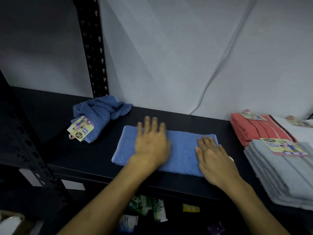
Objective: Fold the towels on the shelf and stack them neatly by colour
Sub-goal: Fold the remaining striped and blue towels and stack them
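Already your left hand (151, 141) and right hand (211, 155) lay flat, fingers straight, on the folded blue towel (183, 150) mid-shelf (50, 116). Uneven pressing could skew its edges; the crumpled blue towel (101, 112) at 10 o'clock awaited folding.

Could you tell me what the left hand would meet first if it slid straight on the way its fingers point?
Probably just bare shelf, then the grey backdrop. The left hand lies flat on the folded blue towel, fingers pointing at the back edge. The crumpled blue towel sits off to its left, seemingly out of line.
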A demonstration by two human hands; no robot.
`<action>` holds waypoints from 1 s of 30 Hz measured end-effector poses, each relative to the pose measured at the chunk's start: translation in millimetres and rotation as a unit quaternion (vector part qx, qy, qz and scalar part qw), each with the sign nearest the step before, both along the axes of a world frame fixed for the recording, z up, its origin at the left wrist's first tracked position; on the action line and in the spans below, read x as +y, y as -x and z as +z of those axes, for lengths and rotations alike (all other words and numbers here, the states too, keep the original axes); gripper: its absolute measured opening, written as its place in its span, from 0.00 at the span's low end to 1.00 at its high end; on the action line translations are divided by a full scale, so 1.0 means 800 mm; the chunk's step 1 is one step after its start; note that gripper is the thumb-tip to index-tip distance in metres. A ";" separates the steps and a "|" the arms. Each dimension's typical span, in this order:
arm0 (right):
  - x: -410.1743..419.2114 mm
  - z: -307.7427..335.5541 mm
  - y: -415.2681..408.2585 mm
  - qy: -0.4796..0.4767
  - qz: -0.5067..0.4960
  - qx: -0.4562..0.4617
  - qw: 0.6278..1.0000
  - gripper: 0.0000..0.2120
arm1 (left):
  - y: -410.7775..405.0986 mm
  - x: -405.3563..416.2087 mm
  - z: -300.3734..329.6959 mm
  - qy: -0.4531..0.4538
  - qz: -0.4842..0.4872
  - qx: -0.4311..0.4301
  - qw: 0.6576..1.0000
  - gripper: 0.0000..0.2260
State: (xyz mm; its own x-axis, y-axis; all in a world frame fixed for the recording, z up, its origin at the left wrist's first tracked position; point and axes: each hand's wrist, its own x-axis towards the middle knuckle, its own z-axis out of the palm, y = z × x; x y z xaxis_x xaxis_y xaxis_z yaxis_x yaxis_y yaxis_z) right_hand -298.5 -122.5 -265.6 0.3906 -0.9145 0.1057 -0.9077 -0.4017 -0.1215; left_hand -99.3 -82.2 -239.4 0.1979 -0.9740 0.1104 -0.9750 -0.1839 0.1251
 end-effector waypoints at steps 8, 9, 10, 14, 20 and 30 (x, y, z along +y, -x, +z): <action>-0.019 -0.003 0.027 -0.055 -0.007 -0.004 0.998 0.27 | 0.016 -0.033 -0.025 -0.081 -0.100 0.052 0.990 0.31; -0.021 -0.003 0.027 -0.057 -0.002 0.000 0.998 0.27 | -0.004 -0.028 -0.025 -0.085 -0.088 0.051 0.991 0.32; -0.026 -0.002 0.027 -0.056 0.006 0.001 0.998 0.27 | -0.025 -0.023 -0.023 -0.088 -0.070 0.049 0.992 0.32; -0.053 0.007 0.026 -0.082 0.053 0.007 0.995 0.28 | -0.089 0.007 -0.019 -0.094 0.002 0.034 0.995 0.35; -0.077 0.030 0.001 0.001 -0.028 0.070 0.997 0.31 | -0.061 0.046 -0.025 -0.055 0.022 0.099 0.993 0.34; -0.087 0.025 -0.016 -0.084 0.083 -0.002 0.993 0.46 | -0.074 0.098 -0.010 0.066 -0.094 0.249 0.962 0.18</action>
State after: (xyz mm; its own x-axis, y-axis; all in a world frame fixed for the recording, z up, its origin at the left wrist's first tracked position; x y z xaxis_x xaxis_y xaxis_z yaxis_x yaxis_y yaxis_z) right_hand -285.7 -191.7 -245.5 0.5368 -0.8427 -0.0421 -0.8304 -0.5189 -0.2028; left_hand -40.4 -3.8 -247.7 0.0802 -0.9817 0.1725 -0.8026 0.0391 0.5953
